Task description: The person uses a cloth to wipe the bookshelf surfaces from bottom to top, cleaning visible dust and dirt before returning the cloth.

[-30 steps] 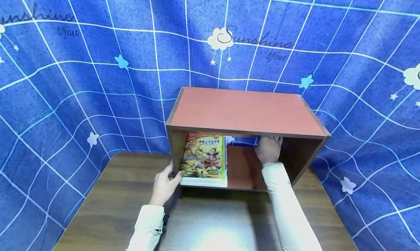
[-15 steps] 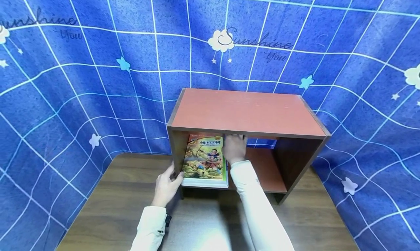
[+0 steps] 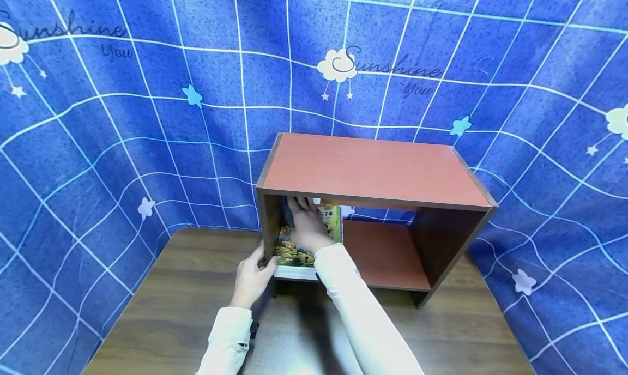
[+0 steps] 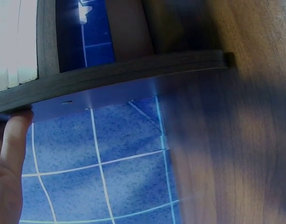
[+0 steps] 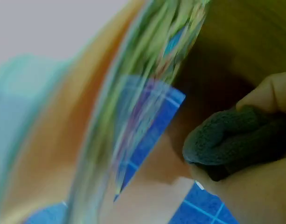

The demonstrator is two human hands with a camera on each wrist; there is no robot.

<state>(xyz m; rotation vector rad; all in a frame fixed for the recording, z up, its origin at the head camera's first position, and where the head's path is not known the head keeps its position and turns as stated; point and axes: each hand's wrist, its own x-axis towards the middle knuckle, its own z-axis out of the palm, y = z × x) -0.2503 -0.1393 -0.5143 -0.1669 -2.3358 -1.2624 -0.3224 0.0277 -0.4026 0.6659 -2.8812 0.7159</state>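
A small open shelf unit [image 3: 373, 170] with a reddish top and dark side panels stands on the table. My left hand [image 3: 252, 279] grips its left side panel near the front edge; in the left wrist view a finger [image 4: 17, 140] lies against the panel's outer face. Inside on the left lies a stack of books [image 3: 294, 256], the top one with a colourful illustrated cover. My right hand [image 3: 309, 228] reaches over the stack into that compartment and pinches a folded dark grey-green cloth [image 5: 226, 140], which in the right wrist view sits between thumb and fingers. The book cover is partly hidden.
Right of the books the reddish lower board [image 3: 385, 255] shows, ending at the right side panel [image 3: 451, 249]. A blue gridded curtain [image 3: 196, 146] hangs behind and beside the wooden table [image 3: 162, 298]. The shelf top hangs low over the right hand.
My right hand has swept left inside the shelf, from the right side across to over the books. The left hand stays on the side panel. The head view has shifted slightly.
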